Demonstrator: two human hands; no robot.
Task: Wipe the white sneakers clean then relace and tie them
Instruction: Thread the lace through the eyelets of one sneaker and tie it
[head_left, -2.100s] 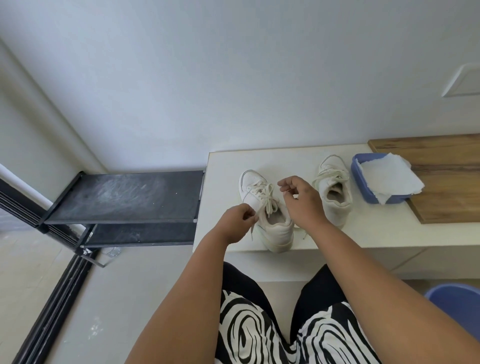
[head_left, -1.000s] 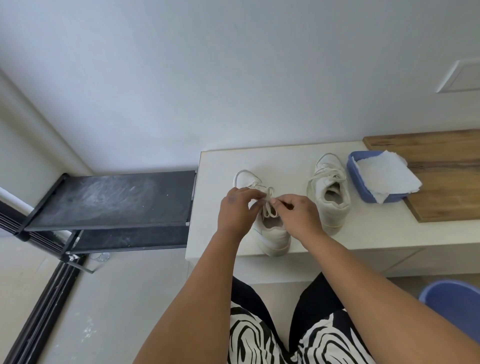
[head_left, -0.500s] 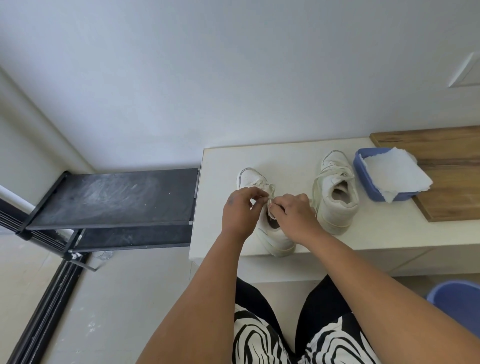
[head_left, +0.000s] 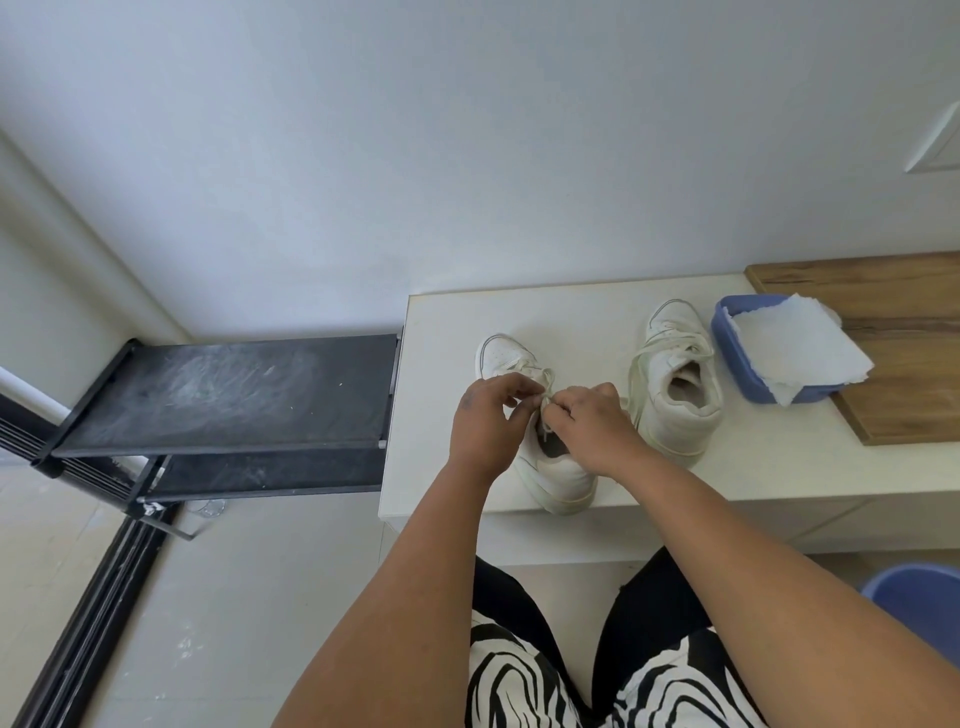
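Two white sneakers stand on a white bench (head_left: 571, 317), toes toward the wall. Over the tongue of the left sneaker (head_left: 558, 475) my two hands meet. My left hand (head_left: 485, 423) pinches a strand of its white lace (head_left: 546, 387) from the left, and my right hand (head_left: 597, 428) pinches the lace from the right, fingers curled. Most of this shoe's lacing is hidden under the hands. The right sneaker (head_left: 675, 400) stands apart to the right, its laces threaded and hanging loosely.
A blue tub (head_left: 737, 358) with a white paper towel (head_left: 789, 353) draped over it sits right of the sneakers, partly on a wooden board (head_left: 893, 332). A black shoe rack (head_left: 228, 389) adjoins the bench's left end. A blue bin (head_left: 919, 603) stands at lower right.
My hands have closed in from either side and now meet over the left sneaker's tongue, working its lace. The right sneaker and the tub have not moved.
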